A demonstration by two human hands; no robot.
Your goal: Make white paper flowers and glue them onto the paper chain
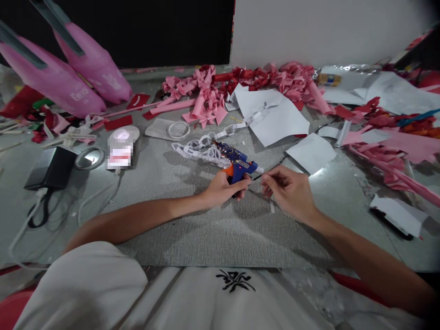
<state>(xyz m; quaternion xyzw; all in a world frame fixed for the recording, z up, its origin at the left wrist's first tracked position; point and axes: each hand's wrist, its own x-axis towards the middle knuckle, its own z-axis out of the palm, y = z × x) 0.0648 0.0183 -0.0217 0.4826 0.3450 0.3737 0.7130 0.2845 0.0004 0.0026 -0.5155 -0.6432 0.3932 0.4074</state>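
Observation:
My left hand (225, 187) grips a blue glue gun (240, 166) with an orange trigger, its nozzle pointing up-left toward a white paper chain (202, 150). My right hand (287, 190) is just right of the gun, fingers pinched on its thin black cord (271, 172), which runs off to the right. A white glue stick end shows at the gun's back. Both forearms rest over the grey mat (220, 229).
Pink and red paper strips (240, 82) pile along the back. White sheets (271, 114) lie right of centre. A black adapter (51, 168), a metal lid (90, 157), a small jar (120, 153) and two pink bags (68, 78) sit at left.

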